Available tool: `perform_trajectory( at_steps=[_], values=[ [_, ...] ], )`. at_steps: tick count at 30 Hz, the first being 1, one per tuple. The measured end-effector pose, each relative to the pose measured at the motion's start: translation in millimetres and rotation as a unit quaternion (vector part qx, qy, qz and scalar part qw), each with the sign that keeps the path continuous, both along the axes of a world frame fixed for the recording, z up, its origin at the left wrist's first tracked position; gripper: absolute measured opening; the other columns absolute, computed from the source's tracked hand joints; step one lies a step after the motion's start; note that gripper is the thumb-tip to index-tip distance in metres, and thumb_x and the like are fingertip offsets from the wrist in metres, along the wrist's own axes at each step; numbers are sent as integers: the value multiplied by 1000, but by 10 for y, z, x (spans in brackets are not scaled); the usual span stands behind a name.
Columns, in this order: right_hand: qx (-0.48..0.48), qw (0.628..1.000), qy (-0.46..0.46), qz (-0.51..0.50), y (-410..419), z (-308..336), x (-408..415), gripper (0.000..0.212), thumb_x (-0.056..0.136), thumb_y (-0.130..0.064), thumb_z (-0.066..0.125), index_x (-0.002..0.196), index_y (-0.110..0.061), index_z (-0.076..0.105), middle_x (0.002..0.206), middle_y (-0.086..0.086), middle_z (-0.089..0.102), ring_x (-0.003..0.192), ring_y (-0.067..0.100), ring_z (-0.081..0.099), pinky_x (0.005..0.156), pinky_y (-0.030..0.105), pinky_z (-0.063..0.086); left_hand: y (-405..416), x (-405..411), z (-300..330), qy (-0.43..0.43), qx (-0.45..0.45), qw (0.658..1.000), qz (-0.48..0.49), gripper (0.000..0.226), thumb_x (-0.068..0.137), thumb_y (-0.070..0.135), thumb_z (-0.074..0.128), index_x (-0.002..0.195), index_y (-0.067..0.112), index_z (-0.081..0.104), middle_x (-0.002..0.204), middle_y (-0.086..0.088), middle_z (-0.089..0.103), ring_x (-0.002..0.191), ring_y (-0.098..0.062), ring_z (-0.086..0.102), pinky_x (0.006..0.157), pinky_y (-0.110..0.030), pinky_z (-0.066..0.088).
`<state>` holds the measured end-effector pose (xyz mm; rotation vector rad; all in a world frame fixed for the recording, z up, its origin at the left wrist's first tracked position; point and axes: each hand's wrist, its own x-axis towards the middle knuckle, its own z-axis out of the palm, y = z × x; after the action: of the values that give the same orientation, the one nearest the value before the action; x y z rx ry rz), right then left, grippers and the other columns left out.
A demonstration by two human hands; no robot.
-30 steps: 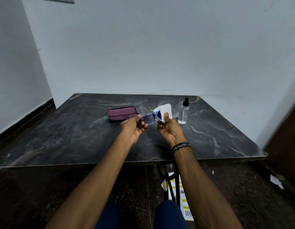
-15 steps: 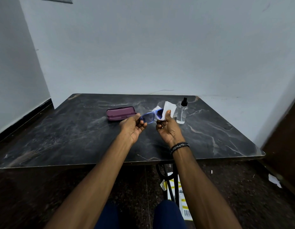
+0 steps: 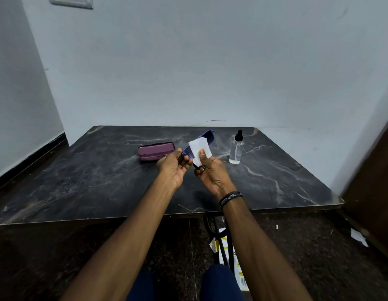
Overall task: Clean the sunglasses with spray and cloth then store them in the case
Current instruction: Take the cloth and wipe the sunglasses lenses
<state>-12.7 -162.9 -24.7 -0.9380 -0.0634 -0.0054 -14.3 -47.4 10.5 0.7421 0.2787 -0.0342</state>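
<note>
Your left hand [image 3: 174,165] grips blue sunglasses [image 3: 207,136]; your right hand [image 3: 211,172] pinches white cloth [image 3: 199,148] against them; case [image 3: 156,150] shut on worktop [image 3: 102,181].

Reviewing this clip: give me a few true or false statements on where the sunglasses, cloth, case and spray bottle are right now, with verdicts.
1. The purple case lies shut on the table. True.
2. The spray bottle is in the right hand. False: it stands upright on the table, untouched.
3. The right hand presses a white cloth on the blue sunglasses. True.
4. The left hand rests on the case. False: it holds the sunglasses.
</note>
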Motion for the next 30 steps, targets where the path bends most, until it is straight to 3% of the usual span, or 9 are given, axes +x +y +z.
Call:
perform_trajectory(
  at_steps=[4,8,12,17,21,25,30],
  values=[
    [-13,1000,14,-1,7,-4,-9,20,92,-8,61,111,-2,64,87,7,67,68,10,58,52,17,42,12,-14,-24,-6,32,999,-14,8,89,-2,60,81,-2,58,53,-10,60,40,-12,56,45,-26,54],
    [-13,999,41,-17,23,-22,25,18,87,3,62,104,-3,66,83,6,66,63,9,54,48,15,41,17,-40,-53,-8,82,996,-26,7,90,-5,57,89,2,61,66,-14,61,43,-13,57,49,-28,58],
    [-39,998,49,-27,58,-38,26,18,82,-1,69,99,-7,65,74,2,66,58,8,53,47,16,37,8,-46,-58,-11,135,990,-29,11,89,-4,57,92,5,61,73,-13,64,52,-17,57,45,-26,55],
    [-25,999,36,-22,82,-25,30,27,78,-20,76,101,-9,69,85,5,71,67,13,60,59,23,41,11,-32,-60,-16,182,982,-47,9,91,5,61,83,10,60,66,-8,64,46,-14,55,47,-26,55],
    [54,998,22,14,63,4,18,25,83,-12,66,105,-1,65,87,9,72,75,17,69,62,25,54,26,-30,-84,-11,177,983,-54,13,88,15,68,77,10,62,58,-5,63,44,-12,55,50,-28,55],
    [66,997,35,23,70,-19,12,29,89,0,58,118,3,58,97,17,65,69,20,65,58,26,54,42,-22,-93,-8,160,986,-54,13,91,3,59,79,10,59,65,-8,61,44,-12,56,46,-26,55],
    [48,998,48,-3,129,17,5,17,83,9,62,97,0,66,85,11,70,67,18,68,54,22,53,26,-29,-91,-9,179,982,-52,19,87,-8,53,82,9,61,71,-12,67,58,-22,64,47,-26,55]
  ],
)
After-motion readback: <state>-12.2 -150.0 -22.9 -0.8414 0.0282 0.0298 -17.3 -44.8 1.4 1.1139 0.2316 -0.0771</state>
